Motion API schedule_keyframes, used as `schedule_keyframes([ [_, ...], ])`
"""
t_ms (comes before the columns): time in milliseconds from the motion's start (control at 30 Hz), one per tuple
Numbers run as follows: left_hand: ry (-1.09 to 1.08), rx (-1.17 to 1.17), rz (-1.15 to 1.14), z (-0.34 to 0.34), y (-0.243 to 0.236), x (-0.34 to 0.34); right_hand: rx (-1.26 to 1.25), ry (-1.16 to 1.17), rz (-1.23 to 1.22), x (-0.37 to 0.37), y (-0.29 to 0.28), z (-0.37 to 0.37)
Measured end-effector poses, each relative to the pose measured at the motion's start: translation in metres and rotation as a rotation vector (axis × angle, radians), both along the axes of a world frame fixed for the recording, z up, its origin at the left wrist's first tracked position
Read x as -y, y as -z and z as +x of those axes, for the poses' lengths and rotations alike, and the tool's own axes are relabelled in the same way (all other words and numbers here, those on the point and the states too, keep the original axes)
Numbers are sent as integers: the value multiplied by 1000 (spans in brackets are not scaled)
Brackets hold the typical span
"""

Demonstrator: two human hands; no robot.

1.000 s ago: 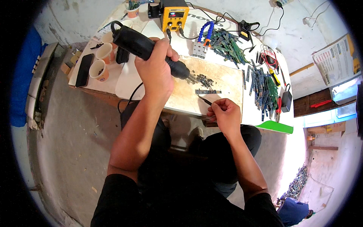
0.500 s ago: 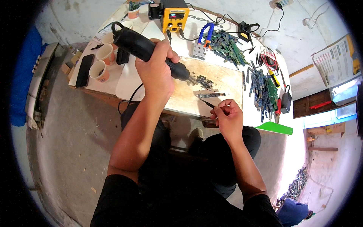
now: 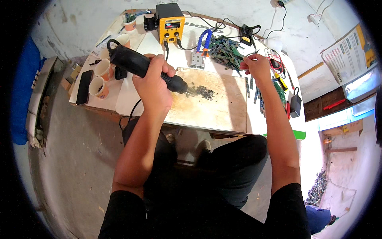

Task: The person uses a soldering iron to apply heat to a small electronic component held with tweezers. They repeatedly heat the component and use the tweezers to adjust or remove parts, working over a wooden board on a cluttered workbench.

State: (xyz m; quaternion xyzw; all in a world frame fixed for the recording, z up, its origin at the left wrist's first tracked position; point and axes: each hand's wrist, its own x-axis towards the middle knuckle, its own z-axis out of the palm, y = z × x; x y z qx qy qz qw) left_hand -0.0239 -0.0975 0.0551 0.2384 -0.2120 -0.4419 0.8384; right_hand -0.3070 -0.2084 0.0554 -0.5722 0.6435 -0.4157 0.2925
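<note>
My left hand [image 3: 153, 85] is wrapped round a black hot air gun [image 3: 131, 59], its nozzle angled down and right over a scorched tan work board [image 3: 227, 113]. Close to the nozzle lies a small heap of dark chips [image 3: 205, 93] on that board. My right hand [image 3: 256, 67] is at the right edge of the far pile of circuit board strips [image 3: 225, 49], fingers pinched together. The tweezers in it are largely hidden by the fingers. Partly behind my right forearm is a second group of strips [image 3: 258, 99].
A yellow and black soldering station [image 3: 172, 30] stands at the back, cables running right. Next to the far pile is a metal block [image 3: 197, 59] with a blue flexible hose [image 3: 205, 38]. Paper cups [image 3: 98, 87] and a phone [image 3: 84, 87] line the left edge.
My right hand has moved from the board's front edge up and right to the far pile. The strip that lay on the board is gone from there. My left hand still holds the hot air gun.
</note>
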Motion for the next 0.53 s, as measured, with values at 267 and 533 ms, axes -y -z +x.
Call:
schedule_keyframes([
  [267,25,9,-2,-2,3,-3,7,130,-44,-76,17,-73],
  [533,63,47,-31,-2,9,0,413,185,-76,-113,22,-155],
])
